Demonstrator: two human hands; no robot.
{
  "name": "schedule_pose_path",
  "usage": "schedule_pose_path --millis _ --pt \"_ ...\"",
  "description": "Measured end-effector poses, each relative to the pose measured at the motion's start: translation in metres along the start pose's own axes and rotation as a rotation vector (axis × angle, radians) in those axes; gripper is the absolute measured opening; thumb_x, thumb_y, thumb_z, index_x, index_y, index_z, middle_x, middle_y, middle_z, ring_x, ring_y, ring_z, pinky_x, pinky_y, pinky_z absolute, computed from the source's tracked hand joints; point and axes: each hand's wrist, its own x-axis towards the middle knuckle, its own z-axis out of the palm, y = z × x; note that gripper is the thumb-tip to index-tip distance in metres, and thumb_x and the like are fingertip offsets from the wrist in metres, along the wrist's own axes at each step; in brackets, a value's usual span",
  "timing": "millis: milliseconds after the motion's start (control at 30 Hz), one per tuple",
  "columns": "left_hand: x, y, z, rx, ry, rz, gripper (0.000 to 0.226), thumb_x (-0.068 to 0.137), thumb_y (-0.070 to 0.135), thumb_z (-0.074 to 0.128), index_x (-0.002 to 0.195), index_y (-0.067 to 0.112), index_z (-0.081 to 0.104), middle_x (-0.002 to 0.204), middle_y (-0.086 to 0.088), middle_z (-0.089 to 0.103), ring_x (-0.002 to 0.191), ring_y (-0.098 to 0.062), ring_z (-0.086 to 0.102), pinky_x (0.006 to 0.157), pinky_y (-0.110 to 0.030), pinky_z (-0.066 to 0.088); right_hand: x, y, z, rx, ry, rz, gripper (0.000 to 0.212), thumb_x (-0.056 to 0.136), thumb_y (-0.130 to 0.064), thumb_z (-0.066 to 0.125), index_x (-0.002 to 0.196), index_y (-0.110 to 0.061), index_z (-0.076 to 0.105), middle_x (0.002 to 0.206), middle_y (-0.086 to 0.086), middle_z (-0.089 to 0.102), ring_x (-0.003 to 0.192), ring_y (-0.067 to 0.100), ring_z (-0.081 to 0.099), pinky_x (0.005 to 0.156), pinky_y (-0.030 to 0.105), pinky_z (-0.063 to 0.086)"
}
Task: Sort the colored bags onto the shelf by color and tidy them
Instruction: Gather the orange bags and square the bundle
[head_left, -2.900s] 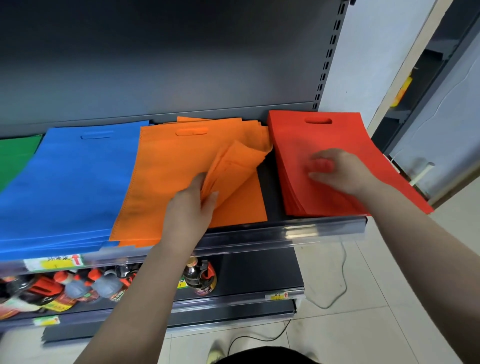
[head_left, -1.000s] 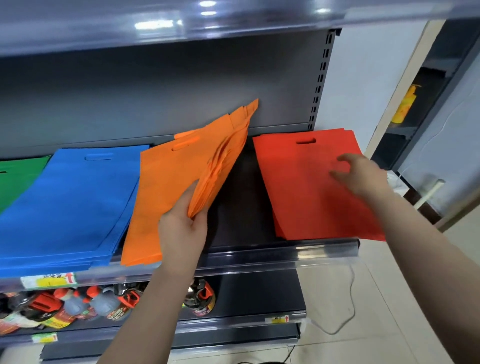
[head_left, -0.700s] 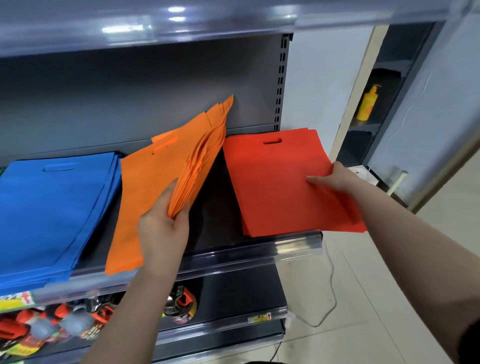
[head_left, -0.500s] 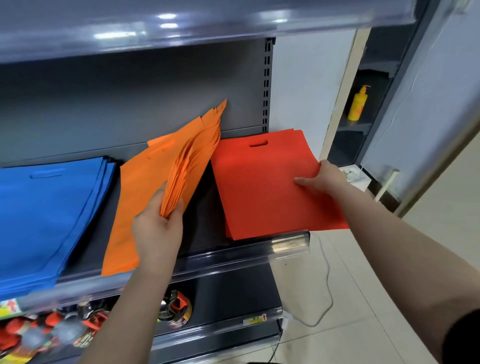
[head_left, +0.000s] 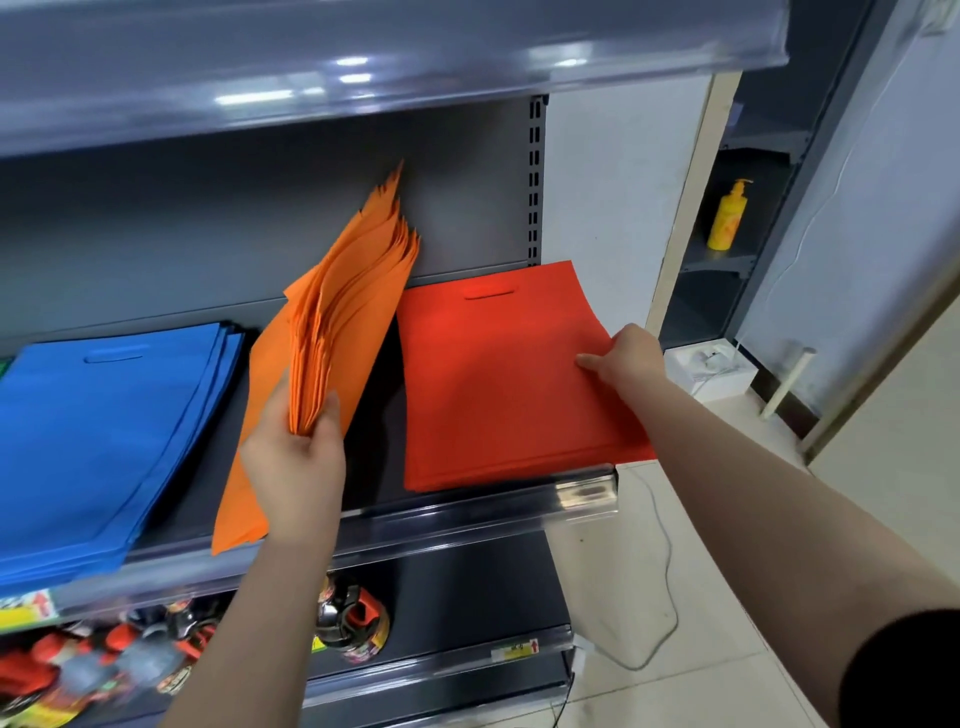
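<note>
A person is sorting bags on a shelf (head_left: 467, 512); the blue stack (head_left: 104, 436) is lying flat; the left hand (head_left: 293, 462) is pinching the orange stack (head_left: 343, 312), tilting it up, not yet squared; the right hand (head_left: 626, 356) is gripping the red stack's (head_left: 493, 384) right edge, apparently straightening it.

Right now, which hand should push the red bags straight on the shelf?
Probably the right hand: it already grips the right edge of the red bags, which overhang the shelf. The left hand is busy holding up the orange bags.
</note>
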Motion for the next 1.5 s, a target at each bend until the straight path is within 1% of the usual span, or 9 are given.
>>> schedule_pose_path --millis 300,433,567,733,900,1133,1267,1367,1500 --pt "-0.001 -0.005 0.002 0.02 -0.043 0.036 0.021 0.088 0.016 0.057 0.099 -0.001 0.065 0.05 -0.004 0.045 0.053 -0.027 0.042 0.044 -0.024 0.032 -0.021 -0.028 0.003 -0.15 0.132 -0.257 0.06 0.092 -0.04 0.057 0.135 -0.003 0.038 0.136 0.015 0.047 0.123 0.033 0.046 0.098 0.042 0.039" --pt "-0.001 -0.001 -0.002 0.122 -0.12 0.123 0.038 0.081 0.007 0.061 0.119 0.014 0.065 0.044 0.006 0.042 0.036 -0.009 0.03 0.045 -0.02 0.029 -0.057 -0.092 0.013 0.639 -0.571 -0.077 0.073 0.086 -0.057 0.052 0.13 0.0 0.042 0.131 0.02 0.053 0.101 0.03 0.062 0.081 0.036 0.051" --pt "-0.004 -0.003 -0.008 0.236 -0.275 0.247 0.043 0.08 0.012 0.061 0.122 0.02 0.064 0.067 -0.009 0.069 0.052 -0.031 0.062 0.048 -0.034 0.05 -0.077 -0.117 0.028 0.777 -0.992 0.12 0.107 0.061 -0.081 0.049 0.136 -0.004 0.045 0.127 0.022 0.057 0.112 0.036 0.06 0.084 0.044 0.055" --pt "0.004 -0.017 -0.03 0.314 -0.546 0.394 0.047 0.082 0.021 0.06 0.129 0.027 0.057 0.1 0.004 0.072 0.08 -0.023 0.068 0.065 -0.027 0.049 -0.078 -0.111 0.03 0.765 -0.906 0.135 0.059 0.082 -0.06 0.052 0.116 -0.012 0.06 0.1 0.012 0.072 0.086 0.028 0.071 0.068 0.039 0.059" --pt "0.02 -0.027 -0.056 0.142 -1.095 0.061 0.066 0.081 0.048 0.066 0.14 0.038 0.038 0.144 0.019 0.038 0.129 0.004 0.035 0.101 -0.01 0.025 -0.085 -0.107 0.044 0.348 -0.764 0.068 0.043 0.088 -0.007 0.06 0.13 -0.002 0.051 0.126 0.016 0.058 0.117 0.033 0.055 0.102 0.05 0.041" --pt "0.074 -0.068 -0.102 -0.112 -0.522 -0.384 0.036 0.085 0.031 0.067 0.119 0.022 0.057 0.123 0.005 0.056 0.108 -0.01 0.054 0.094 -0.027 0.042 -0.112 -0.097 0.031 0.625 -0.605 -0.007 0.021 0.091 -0.002 0.053 0.112 -0.007 0.057 0.09 0.011 0.066 0.07 0.024 0.066 0.052 0.031 0.056" --pt "0.105 -0.08 -0.128 -0.401 -0.665 -0.804 0.067 0.071 0.042 0.078 0.127 0.018 0.051 0.113 -0.002 0.067 0.092 -0.022 0.068 0.067 -0.031 0.055 -0.133 -0.096 0.032 0.881 -0.665 -0.059 0.042 0.076 -0.003 0.071 0.116 -0.005 0.056 0.082 0.01 0.073 0.066 0.022 0.071 0.049 0.029 0.055" --pt "0.117 -0.082 -0.141 -0.475 -0.799 -0.724 0.033 0.082 0.018 0.068 0.114 0.016 0.061 0.093 -0.003 0.074 0.078 -0.017 0.072 0.059 -0.028 0.058 -0.141 -0.104 0.042 0.937 -0.708 -0.117 0.094 0.028 -0.018 0.095 0.113 -0.007 0.06 0.096 0.014 0.073 0.08 0.026 0.072 0.058 0.034 0.057" --pt "0.117 -0.094 -0.154 -0.566 -0.669 -0.611 0.036 0.081 0.0 0.066 0.113 0.016 0.06 0.1 -0.005 0.071 0.077 -0.014 0.071 0.061 -0.026 0.057 -0.158 -0.128 0.057 0.98 -0.7 -0.142 0.047 0.063 -0.009 0.069 0.109 -0.01 0.061 0.096 0.012 0.072 0.078 0.024 0.071 0.063 0.037 0.059"
